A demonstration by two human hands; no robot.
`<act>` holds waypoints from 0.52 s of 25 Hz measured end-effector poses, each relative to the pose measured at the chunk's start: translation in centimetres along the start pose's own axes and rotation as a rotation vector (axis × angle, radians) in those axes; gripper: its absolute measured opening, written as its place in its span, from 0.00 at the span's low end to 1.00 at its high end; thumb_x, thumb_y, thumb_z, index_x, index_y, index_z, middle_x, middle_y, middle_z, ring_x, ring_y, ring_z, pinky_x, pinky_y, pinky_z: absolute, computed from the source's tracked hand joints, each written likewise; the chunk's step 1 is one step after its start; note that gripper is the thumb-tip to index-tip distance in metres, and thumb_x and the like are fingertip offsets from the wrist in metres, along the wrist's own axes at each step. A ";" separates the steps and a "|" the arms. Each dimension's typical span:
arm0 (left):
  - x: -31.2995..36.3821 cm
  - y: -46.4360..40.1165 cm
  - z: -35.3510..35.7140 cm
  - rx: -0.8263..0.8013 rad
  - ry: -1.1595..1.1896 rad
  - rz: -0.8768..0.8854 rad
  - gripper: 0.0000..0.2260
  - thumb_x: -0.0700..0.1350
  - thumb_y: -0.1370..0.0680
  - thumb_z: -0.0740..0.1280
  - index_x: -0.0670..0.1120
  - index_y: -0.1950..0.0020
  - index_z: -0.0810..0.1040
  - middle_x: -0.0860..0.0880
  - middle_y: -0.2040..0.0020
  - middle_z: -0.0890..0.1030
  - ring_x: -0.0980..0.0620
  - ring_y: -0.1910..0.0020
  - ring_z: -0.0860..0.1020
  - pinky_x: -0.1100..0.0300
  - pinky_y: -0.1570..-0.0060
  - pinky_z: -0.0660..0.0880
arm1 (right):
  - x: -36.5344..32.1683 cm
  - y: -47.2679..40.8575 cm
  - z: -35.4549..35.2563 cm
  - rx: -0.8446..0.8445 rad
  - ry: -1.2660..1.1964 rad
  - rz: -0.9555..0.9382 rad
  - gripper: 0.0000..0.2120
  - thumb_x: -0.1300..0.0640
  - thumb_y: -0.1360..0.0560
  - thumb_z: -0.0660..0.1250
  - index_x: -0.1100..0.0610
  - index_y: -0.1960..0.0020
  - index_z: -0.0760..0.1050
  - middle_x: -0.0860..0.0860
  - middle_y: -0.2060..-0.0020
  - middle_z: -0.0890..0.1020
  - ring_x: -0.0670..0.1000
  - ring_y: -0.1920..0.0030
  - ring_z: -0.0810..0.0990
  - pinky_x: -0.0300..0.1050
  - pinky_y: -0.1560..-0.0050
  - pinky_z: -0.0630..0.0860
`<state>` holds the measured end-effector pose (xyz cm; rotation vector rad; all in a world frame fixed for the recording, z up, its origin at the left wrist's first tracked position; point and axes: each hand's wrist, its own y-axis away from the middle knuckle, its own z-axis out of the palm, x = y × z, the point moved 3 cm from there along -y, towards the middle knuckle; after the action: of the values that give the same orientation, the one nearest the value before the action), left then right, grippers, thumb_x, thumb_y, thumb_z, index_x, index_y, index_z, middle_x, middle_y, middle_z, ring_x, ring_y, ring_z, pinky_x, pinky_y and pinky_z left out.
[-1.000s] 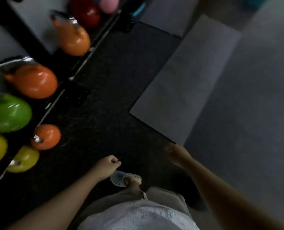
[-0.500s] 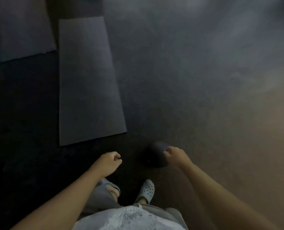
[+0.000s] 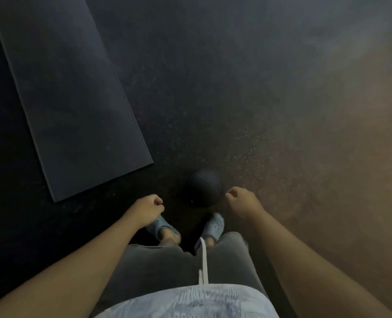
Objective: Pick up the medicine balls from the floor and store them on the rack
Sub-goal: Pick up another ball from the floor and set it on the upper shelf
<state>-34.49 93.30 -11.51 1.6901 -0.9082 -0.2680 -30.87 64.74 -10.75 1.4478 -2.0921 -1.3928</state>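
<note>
A dark, almost black medicine ball (image 3: 203, 188) lies on the dark speckled floor just in front of my feet. My left hand (image 3: 147, 206) hangs to the left of the ball, fingers curled into a loose fist with nothing in it. My right hand (image 3: 242, 201) is just right of the ball, close to its edge, fingers also curled and empty. Neither hand touches the ball. The rack is out of view.
A long grey exercise mat (image 3: 71, 106) lies on the floor at the left, its near corner left of the ball. My feet in light clogs (image 3: 214, 226) stand right behind the ball. Open floor (image 3: 282, 99) stretches ahead and to the right.
The view has swung away from the rack of coloured kettlebells to the open floor. The ball has come into view and now lies closer, centred between my hands.
</note>
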 end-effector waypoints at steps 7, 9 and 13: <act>0.7 -16.0 7.1 0.012 0.198 -0.237 0.11 0.47 0.17 0.65 0.48 0.37 0.80 0.47 0.40 0.80 0.48 0.41 0.78 0.53 0.46 0.74 | 8.6 -16.8 3.2 -0.039 -0.125 0.186 0.14 0.52 0.18 0.61 0.58 0.42 0.81 0.57 0.46 0.84 0.59 0.46 0.81 0.50 0.50 0.75; 0.5 -23.1 10.3 0.005 0.276 -0.304 0.12 0.48 0.17 0.64 0.48 0.36 0.79 0.47 0.42 0.81 0.46 0.42 0.79 0.52 0.48 0.74 | 12.0 -23.4 6.0 -0.046 -0.199 0.251 0.12 0.51 0.20 0.62 0.57 0.48 0.81 0.59 0.49 0.85 0.62 0.48 0.83 0.57 0.47 0.80; -0.3 -34.6 16.1 0.027 0.512 -0.377 0.18 0.54 0.16 0.62 0.49 0.28 0.74 0.46 0.33 0.79 0.45 0.39 0.78 0.47 0.40 0.74 | 16.2 -33.8 12.0 -0.072 -0.385 0.366 0.10 0.50 0.18 0.59 0.55 0.48 0.75 0.60 0.50 0.82 0.60 0.55 0.82 0.58 0.50 0.82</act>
<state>-29.64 83.85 -48.12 1.8292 -0.2140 -0.0625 -26.26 56.35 -48.89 0.7566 -2.3464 -1.6647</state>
